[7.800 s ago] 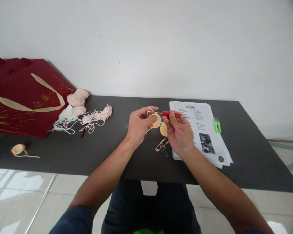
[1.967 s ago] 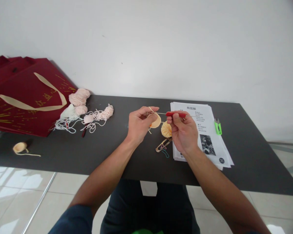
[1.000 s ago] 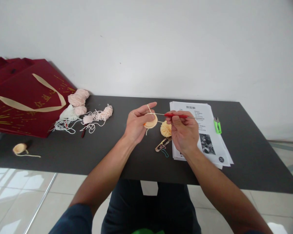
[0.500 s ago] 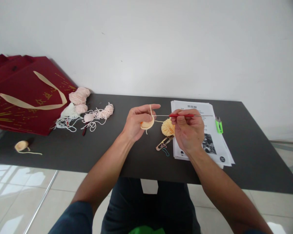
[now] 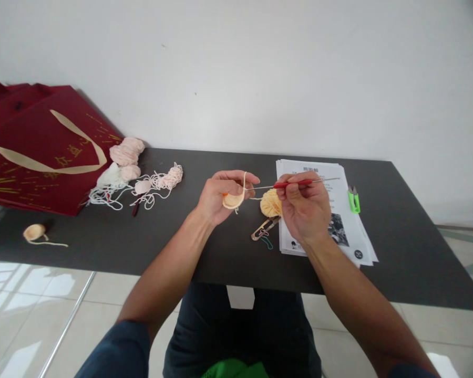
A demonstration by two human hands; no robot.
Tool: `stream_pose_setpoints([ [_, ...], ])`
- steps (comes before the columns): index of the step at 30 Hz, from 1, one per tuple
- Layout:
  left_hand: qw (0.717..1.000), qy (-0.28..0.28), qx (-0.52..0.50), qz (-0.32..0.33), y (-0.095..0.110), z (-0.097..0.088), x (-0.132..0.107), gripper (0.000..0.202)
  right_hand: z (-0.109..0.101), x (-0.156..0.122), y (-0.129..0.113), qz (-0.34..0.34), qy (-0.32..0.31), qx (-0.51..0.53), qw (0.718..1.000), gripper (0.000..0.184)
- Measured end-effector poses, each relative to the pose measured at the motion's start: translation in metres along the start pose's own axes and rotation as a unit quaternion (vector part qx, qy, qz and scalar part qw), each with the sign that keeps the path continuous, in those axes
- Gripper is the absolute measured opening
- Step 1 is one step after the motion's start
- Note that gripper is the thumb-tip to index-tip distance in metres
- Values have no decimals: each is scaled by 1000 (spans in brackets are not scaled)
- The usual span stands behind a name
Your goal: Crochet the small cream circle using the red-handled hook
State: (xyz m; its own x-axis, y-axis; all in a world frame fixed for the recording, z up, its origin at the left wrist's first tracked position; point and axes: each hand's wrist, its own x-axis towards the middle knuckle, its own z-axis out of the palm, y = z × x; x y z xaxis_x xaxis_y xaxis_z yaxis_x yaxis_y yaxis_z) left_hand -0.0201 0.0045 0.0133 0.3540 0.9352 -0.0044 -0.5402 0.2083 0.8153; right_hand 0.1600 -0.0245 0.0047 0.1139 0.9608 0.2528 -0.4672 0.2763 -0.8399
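A: Left hand?
B: Left hand [image 5: 216, 200], one: thumb and fingers pinching a cream crocheted piece [image 5: 232, 202], strand of yarn [image 5: 244, 181] over the index finger. The piece hangs above the table [image 5: 161, 247].
A: Right hand?
B: Right hand [image 5: 306, 207], one: closed in a pen-like grip on a red-handled hook [image 5: 295, 184], its tip at the strand beside the piece.
A: Near the hands?
B: Yellow yarn ball [image 5: 270, 203], one; metal snips [image 5: 259, 231], just below it; teal marker [image 5: 267, 242]; printed sheets [image 5: 349, 236], a stack, partly behind the right hand; green snips [image 5: 353, 201], at the stack's right edge.
A: Further out?
B: Pale pink yarn [image 5: 171, 177], tangled; crocheted cup [image 5: 34, 232], yarn tail trailing; dark red bag [image 5: 35, 139], against the wall [image 5: 236, 79].
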Motion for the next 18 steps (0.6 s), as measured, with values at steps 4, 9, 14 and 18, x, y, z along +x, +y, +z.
stream_pose_setpoints([
  [4,999,18,31,18,-3,-1,-1,20,-4,3,5,81,13,53,995,25],
  [9,992,53,84,77,-11,7,-3,21,0,1,10,125,32,94,987,20],
  [14,982,117,110,103,-15,18,-1,39,8,-1,8,103,49,75,991,16],
  [18,977,136,116,118,-11,27,3,51,13,3,4,112,70,82,988,19],
])
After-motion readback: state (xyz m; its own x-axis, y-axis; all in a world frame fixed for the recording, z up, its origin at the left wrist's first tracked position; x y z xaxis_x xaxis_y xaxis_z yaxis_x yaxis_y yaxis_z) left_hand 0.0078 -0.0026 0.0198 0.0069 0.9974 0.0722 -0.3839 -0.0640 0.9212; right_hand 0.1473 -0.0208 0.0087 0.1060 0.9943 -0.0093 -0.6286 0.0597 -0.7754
